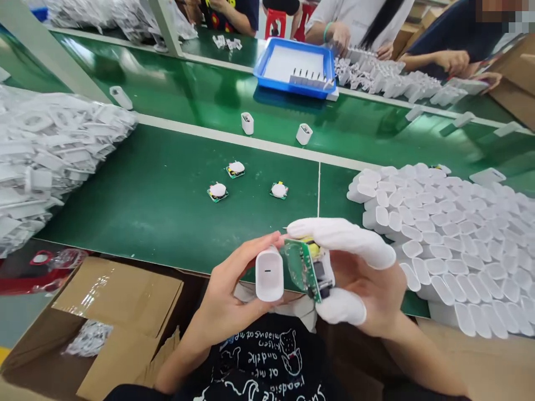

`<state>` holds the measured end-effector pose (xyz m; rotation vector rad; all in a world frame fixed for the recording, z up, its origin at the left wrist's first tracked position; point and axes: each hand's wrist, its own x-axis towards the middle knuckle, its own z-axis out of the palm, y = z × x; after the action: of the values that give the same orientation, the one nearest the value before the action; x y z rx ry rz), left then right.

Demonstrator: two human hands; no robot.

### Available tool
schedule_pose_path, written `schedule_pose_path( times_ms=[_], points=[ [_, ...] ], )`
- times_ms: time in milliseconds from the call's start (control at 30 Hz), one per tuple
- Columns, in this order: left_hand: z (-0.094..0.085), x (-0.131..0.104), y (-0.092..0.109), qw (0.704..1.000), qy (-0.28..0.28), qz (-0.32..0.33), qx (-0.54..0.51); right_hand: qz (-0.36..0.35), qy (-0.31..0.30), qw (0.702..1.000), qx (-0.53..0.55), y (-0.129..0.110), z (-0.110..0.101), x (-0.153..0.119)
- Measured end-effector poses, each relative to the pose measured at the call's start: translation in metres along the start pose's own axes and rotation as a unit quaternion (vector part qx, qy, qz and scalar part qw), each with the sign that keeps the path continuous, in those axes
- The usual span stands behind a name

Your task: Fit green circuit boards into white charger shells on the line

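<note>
Near the table's front edge, my left hand point(228, 295) is closed around a white plastic housing point(269, 275), whose end with a small dark slot faces me. Just right of it, my right hand point(359, 273), with white covers on some fingers, grips a green circuit board point(303, 267) by its edges. Yellow, black and white parts sit on the board's right side. Board and housing are close together; whether they touch I cannot tell. Beyond my hands lie three small boards with white tops: one at the back point(236, 169), one at left point(218, 191), one at right point(279, 190).
White housings point(447, 239) crowd the right side. A bag of white parts point(50, 156) fills the left. Two housings point(247, 123) point(304, 133) stand beyond the pale strip. Behind are a blue tray point(295, 64) and several people's hands. A cardboard box point(121, 295) is lower left.
</note>
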<state>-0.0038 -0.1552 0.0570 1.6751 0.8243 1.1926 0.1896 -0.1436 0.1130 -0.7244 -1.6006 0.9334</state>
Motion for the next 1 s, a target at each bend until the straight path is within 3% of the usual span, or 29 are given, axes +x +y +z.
schedule_pose_path(
  times_ms=[100,233,300,567,1000],
  points=[
    [0.002,-0.002,0.006,1.0,0.004,0.015,0.019,-0.038,0.021,0.999,0.016,0.004,0.011,-0.015],
    [0.003,-0.005,0.011,1.0,0.007,0.004,0.025,-0.139,0.026,0.988,-0.055,0.013,0.022,-0.03],
    [0.004,-0.006,0.014,1.0,-0.001,-0.001,0.023,-0.157,0.048,0.982,-0.094,0.014,0.026,-0.034],
    [0.004,-0.008,0.016,1.0,-0.014,0.005,0.014,-0.123,0.05,0.97,-0.205,0.006,0.032,-0.041],
    [0.006,-0.007,0.007,0.998,-0.04,0.025,0.045,-0.111,0.05,0.966,-0.23,0.016,0.036,-0.054]
  ],
)
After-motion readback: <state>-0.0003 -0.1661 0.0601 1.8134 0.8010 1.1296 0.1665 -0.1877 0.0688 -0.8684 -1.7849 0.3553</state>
